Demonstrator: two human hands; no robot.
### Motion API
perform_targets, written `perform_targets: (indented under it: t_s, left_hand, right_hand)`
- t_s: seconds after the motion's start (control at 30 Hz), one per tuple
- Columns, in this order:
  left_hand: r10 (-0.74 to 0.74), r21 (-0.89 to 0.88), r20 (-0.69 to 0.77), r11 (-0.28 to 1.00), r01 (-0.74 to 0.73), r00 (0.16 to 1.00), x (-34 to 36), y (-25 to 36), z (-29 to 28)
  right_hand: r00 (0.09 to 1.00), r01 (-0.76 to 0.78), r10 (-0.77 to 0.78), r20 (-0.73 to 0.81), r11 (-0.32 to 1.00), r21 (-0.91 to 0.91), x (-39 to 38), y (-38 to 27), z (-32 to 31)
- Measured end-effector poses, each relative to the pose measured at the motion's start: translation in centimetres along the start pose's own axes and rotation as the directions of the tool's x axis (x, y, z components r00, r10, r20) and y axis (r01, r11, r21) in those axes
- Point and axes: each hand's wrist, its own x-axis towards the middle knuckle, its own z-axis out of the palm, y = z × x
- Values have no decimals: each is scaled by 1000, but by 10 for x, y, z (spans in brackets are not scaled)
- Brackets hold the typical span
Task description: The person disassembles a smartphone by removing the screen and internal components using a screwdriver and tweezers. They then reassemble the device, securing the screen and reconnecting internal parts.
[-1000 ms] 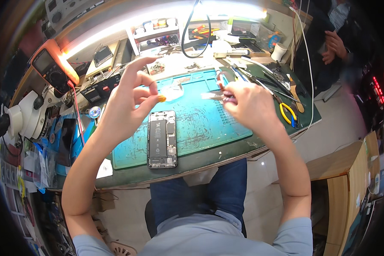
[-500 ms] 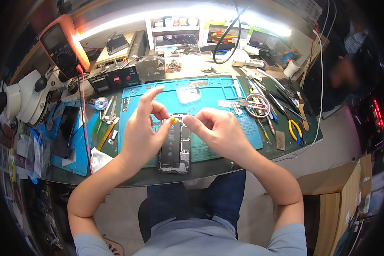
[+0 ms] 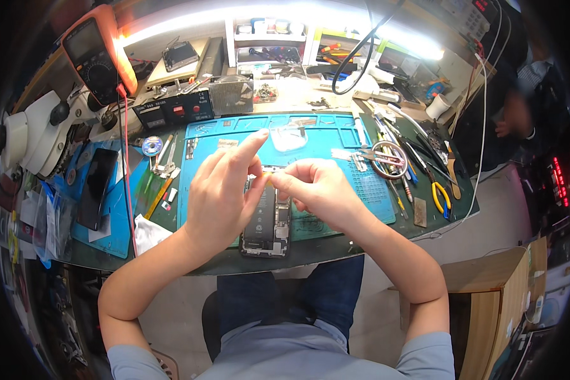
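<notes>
Where the bare left hand (image 3: 225, 197) and bare right hand (image 3: 321, 194) meet, their fingertips nearly touch above the far end of an opened black smartphone with exposed circuitry (image 3: 281, 226). The left hand's index finger points upward and away, while its thumb and a curled finger pinch a tiny yellow piece (image 3: 269, 178). The right hand's thumb and index finger close in at that same piece; I cannot tell whether they grip it too. The smartphone lies face-open across the near edge of a turquoise work mat (image 3: 368, 195), its far end partly hidden by the hands, its near end uncovered between the wrists. Pale print and a small symbol mark its long, flat black battery (image 3: 258, 223), and white lettering runs along a black rectangular box with a red switch (image 3: 171, 114); the battery's print is too small to read.
</notes>
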Motion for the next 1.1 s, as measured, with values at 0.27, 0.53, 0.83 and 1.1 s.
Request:
perform_targets:
  t_s: [0.27,0.53,0.83,1.1]
  left_hand:
    - [-224,-215,77,948,236,971,-4,-10,9]
    - [-154,-123,52,980,160,987,-4,-13,8]
    - [-89,-91,17,992,91,996,-5,-12,8]
    - [-304,-252,110,912,322,946,-2,-14,10]
  right_hand:
    - [996,72,-83,-41,976,-207,8,8,-2]
    - [998,-57,56,-15,989,-139,11,-3,1]
    - [997,-39,43,56,997,-67,10,-4,1]
    - [987,108,-145,-75,921,-374,14,0,-2]
